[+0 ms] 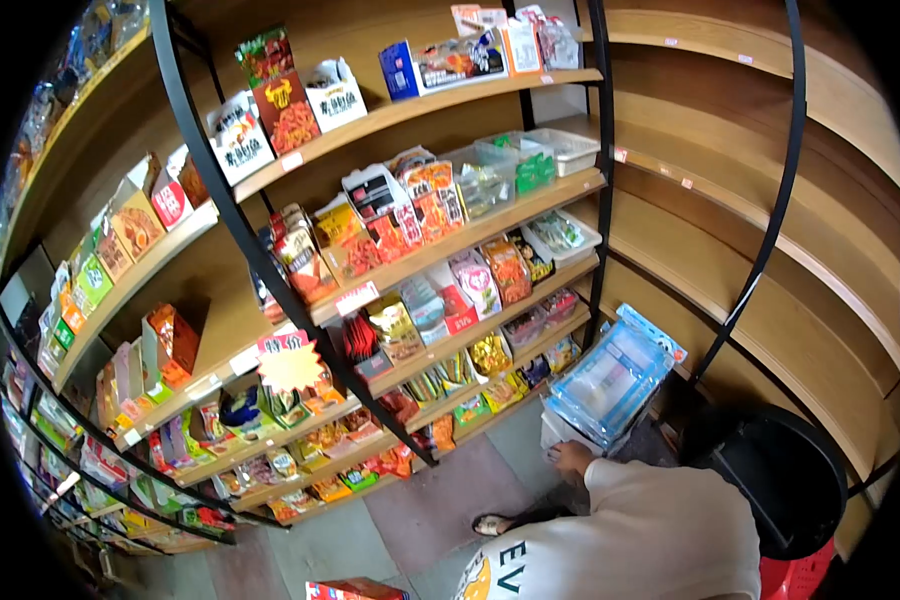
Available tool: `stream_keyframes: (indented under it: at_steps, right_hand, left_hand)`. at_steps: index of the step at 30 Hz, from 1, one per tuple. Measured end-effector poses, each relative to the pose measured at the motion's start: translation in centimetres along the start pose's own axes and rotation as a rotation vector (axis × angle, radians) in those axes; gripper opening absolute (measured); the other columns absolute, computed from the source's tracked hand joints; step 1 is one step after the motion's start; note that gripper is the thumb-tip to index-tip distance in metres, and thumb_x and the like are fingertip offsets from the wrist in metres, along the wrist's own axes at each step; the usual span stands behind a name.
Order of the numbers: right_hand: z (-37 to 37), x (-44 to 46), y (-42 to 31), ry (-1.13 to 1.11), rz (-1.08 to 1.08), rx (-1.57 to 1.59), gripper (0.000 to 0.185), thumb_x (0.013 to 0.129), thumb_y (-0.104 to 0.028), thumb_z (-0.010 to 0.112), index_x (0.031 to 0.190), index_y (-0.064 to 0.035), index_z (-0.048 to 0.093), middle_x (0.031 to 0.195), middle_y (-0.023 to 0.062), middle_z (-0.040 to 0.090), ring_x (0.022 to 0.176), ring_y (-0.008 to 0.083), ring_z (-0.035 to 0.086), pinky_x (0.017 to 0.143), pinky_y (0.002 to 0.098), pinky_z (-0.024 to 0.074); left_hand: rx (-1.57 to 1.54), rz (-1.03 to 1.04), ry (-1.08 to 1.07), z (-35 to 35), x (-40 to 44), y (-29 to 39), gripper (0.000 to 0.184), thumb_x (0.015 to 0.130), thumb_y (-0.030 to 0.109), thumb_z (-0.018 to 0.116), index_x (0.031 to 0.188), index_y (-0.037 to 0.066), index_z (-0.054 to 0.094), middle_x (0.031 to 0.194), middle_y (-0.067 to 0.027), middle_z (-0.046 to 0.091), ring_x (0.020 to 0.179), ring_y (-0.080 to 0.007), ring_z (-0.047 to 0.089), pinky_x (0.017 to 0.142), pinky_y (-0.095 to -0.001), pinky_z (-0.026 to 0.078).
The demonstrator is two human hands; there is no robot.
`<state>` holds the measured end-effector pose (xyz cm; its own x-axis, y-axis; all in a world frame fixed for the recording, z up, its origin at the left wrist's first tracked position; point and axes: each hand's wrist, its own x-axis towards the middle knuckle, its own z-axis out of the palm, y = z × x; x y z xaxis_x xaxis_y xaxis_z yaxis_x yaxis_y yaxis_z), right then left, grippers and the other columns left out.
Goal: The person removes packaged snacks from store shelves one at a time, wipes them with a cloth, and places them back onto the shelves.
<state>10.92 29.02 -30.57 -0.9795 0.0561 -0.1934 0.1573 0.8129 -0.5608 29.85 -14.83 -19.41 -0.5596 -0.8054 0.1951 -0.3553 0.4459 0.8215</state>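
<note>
My right hand [571, 457] reaches out past the white sleeve, its fingers bent against the lower front corner of a white box [558, 432]. On top of that box lies a flat blue-edged package [615, 375] in clear plastic, with something pale showing inside. The box and package stand on the floor at the corner where the two shelf units meet. White shirt cloth [630, 540] with dark lettering fills the lower middle, above a sandalled foot [490, 523]. My left hand does not show.
Shelves [470, 240] on the left hold several rows of bagged and boxed snacks behind a black upright [260, 240]. Bare wooden shelves [710, 240] curve along the right. A black tub [780, 490] stands over a red plastic item [800, 575]. A red packet [355, 590] shows at the bottom edge.
</note>
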Motion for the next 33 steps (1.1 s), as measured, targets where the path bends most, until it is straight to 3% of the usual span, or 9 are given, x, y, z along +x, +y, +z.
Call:
stream_keyframes:
  at_steps: [3, 4, 6, 8, 12, 15, 18, 20, 33]
  right_hand:
    - [3.4, 2.3, 2.9, 0.025, 0.096, -0.212, 0.036, 0.074, -0.044, 0.049, 0.092, -0.0144, 0.058, 0.089, 0.0145, 0.059, 0.082, 0.0327, 0.056, 0.072, 0.0430, 0.0443]
    - [2.6, 2.5, 2.8, -0.145, -0.047, -0.215, 0.035, 0.073, -0.041, 0.050, 0.095, -0.0166, 0.058, 0.090, 0.0146, 0.059, 0.083, 0.0330, 0.056, 0.072, 0.0434, 0.0443]
    - [2.4, 1.4, 2.5, 0.011, 0.042, -0.135, 0.038, 0.062, -0.029, 0.058, 0.099, -0.0169, 0.057, 0.090, 0.0132, 0.059, 0.084, 0.0314, 0.056, 0.072, 0.0406, 0.0456]
    - [1.2, 1.5, 2.0, -0.069, 0.025, -0.096, 0.054, 0.056, -0.037, 0.069, 0.102, -0.0121, 0.056, 0.091, 0.0157, 0.059, 0.083, 0.0311, 0.056, 0.074, 0.0362, 0.0447]
    - [0.3, 0.5, 1.8, -0.115, 0.078, -0.098, 0.055, 0.054, -0.032, 0.071, 0.102, -0.0103, 0.056, 0.089, 0.0163, 0.059, 0.084, 0.0303, 0.056, 0.075, 0.0353, 0.0447]
    - [0.4, 0.5, 0.9, -0.114, 0.122, -0.104, 0.052, 0.054, -0.029, 0.071, 0.101, -0.0113, 0.056, 0.090, 0.0160, 0.059, 0.085, 0.0297, 0.056, 0.077, 0.0346, 0.0447]
    - [0.0, 0.0, -0.1, -0.115, 0.108, -0.097, 0.052, 0.054, -0.028, 0.070, 0.101, -0.0111, 0.056, 0.090, 0.0159, 0.059, 0.085, 0.0298, 0.056, 0.077, 0.0347, 0.0447]
    - [0.5, 0.0, 0.4, -0.112, 0.104, -0.113, 0.051, 0.054, -0.027, 0.069, 0.101, -0.0111, 0.056, 0.089, 0.0157, 0.059, 0.085, 0.0301, 0.056, 0.077, 0.0349, 0.0448]
    - [2.7, 0.8, -1.0, -0.131, 0.001, -0.154, 0.054, 0.057, -0.030, 0.067, 0.106, -0.0125, 0.054, 0.094, 0.0157, 0.058, 0.088, 0.0316, 0.055, 0.078, 0.0364, 0.0441]
  left_hand:
    - [-0.127, -0.058, 0.000, 1.1, 0.5, -3.1, 0.049, 0.059, 0.003, 0.066, 0.105, 0.001, 0.053, 0.099, -0.0226, 0.052, 0.090, -0.0374, 0.048, 0.079, -0.0401, 0.040]
    - [-0.169, -0.090, 0.003, 1.0, 0.4, -4.0, 0.050, 0.058, 0.002, 0.067, 0.106, 0.000, 0.052, 0.098, -0.0229, 0.053, 0.089, -0.0373, 0.049, 0.078, -0.0398, 0.041]
    - [-0.290, -0.171, 0.027, 0.9, -0.1, -5.7, 0.053, 0.056, 0.000, 0.067, 0.107, 0.000, 0.052, 0.096, -0.0235, 0.053, 0.086, -0.0370, 0.051, 0.076, -0.0391, 0.042]
    - [-0.430, -0.258, 0.043, 0.7, -0.4, -6.6, 0.056, 0.055, -0.002, 0.068, 0.108, 0.000, 0.051, 0.094, -0.0241, 0.054, 0.083, -0.0367, 0.053, 0.075, -0.0384, 0.043]
    - [-0.320, -0.189, 0.031, 0.5, -1.0, -7.7, 0.055, 0.054, -0.001, 0.068, 0.107, -0.001, 0.052, 0.092, -0.0246, 0.055, 0.080, -0.0372, 0.054, 0.072, -0.0386, 0.044]
    - [-0.580, -0.392, 0.088, 0.8, -1.2, -6.8, 0.053, 0.055, 0.002, 0.068, 0.105, -0.001, 0.053, 0.091, -0.0249, 0.055, 0.079, -0.0376, 0.054, 0.070, -0.0389, 0.044]
    - [-0.391, -0.311, 0.055, -0.4, -1.7, -7.5, 0.051, 0.056, 0.004, 0.068, 0.104, -0.001, 0.053, 0.090, -0.0250, 0.055, 0.080, -0.0391, 0.053, 0.072, -0.0403, 0.043]
    - [0.384, 0.122, -0.153, -1.8, -1.7, -3.5, 0.051, 0.056, 0.005, 0.068, 0.104, -0.001, 0.053, 0.089, -0.0247, 0.056, 0.080, -0.0400, 0.053, 0.071, -0.0410, 0.042]
    - [0.346, -0.077, -0.176, -2.8, -3.2, -8.5, 0.046, 0.057, 0.014, 0.070, 0.098, 0.001, 0.055, 0.078, -0.0238, 0.058, 0.070, -0.0403, 0.055, 0.063, -0.0424, 0.044]
